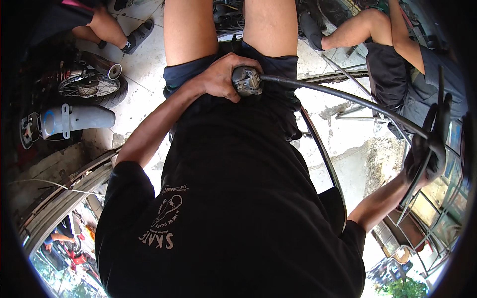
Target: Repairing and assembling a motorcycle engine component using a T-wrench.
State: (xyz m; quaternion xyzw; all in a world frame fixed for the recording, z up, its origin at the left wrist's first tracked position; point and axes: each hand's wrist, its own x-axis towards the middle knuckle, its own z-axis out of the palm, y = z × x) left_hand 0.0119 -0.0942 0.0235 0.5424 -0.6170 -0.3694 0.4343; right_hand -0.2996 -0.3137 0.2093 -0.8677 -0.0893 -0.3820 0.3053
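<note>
My left hand (221, 77) is wrapped round the side of a dark, rounded mechanical part (245, 82) with a metal fitting on its face, held between my thighs. Out of that fitting a long black tube (343, 93) runs to the right in a slight bend. At the far right my right hand (427, 151), dark as if gloved or greasy, meets the far stretch of this tube. Some of its fingers point away from me while the tube passes at thumb and palm. Shadow and the picture's rim hide part of that grip.
To the left lie a spoked wheel (89, 89) and a grey mudguard (82, 121). Another person sits at the upper right, with a dark shoe (311, 34) near my leg; a sandalled foot (137, 37) shows at upper left. Thin metal bars (362, 119) lie on the pale floor.
</note>
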